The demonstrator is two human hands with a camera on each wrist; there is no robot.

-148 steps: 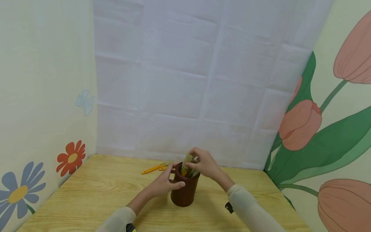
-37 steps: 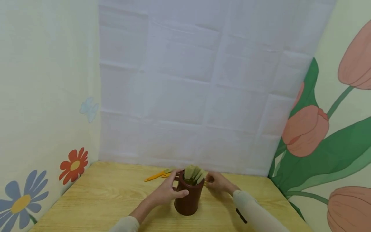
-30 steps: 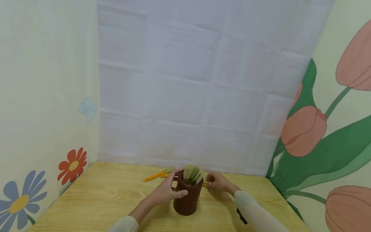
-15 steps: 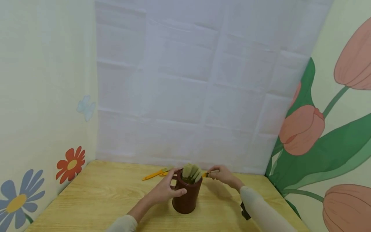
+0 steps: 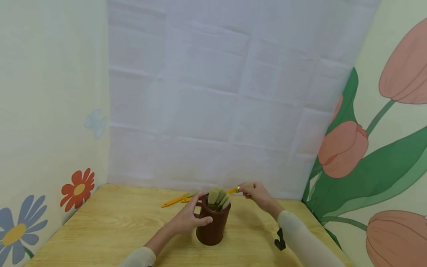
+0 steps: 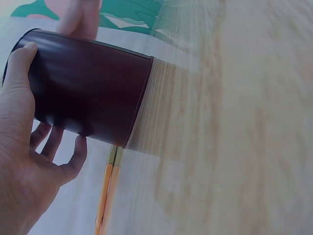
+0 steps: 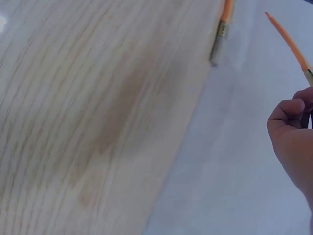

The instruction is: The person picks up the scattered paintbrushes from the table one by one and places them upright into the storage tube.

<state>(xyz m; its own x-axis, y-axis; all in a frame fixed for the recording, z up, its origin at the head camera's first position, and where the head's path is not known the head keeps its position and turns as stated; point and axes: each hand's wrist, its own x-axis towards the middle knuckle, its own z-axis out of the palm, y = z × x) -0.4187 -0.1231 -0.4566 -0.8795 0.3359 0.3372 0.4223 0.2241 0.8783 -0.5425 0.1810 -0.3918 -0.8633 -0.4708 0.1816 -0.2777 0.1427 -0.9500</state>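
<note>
A dark brown mug (image 5: 212, 226) stands upright on the table, bristle ends of several paintbrushes (image 5: 218, 197) fanning out of its mouth. My left hand (image 5: 186, 218) holds it from the left, thumb across the front and fingers on the handle side; the left wrist view shows the fingers curled around its wall (image 6: 93, 83). To the right of the mug, my right hand (image 5: 258, 193) pinches another paintbrush (image 5: 232, 190) near its bristle end. That brush's orange handle (image 7: 287, 40) points away from the fingers, toward the mug's rim in the head view.
Orange-handled paintbrushes (image 5: 174, 200) lie on the wooden table (image 5: 133, 226) left of the mug, near the back edge. Behind the table hangs a white cloth (image 5: 200, 111). Flower-printed walls (image 5: 393, 178) stand at both sides.
Earlier my right hand was at the mug's mouth, then low beside the mug. Now it has risen with the paintbrush to above the rim. My left hand keeps its hold on the mug.
</note>
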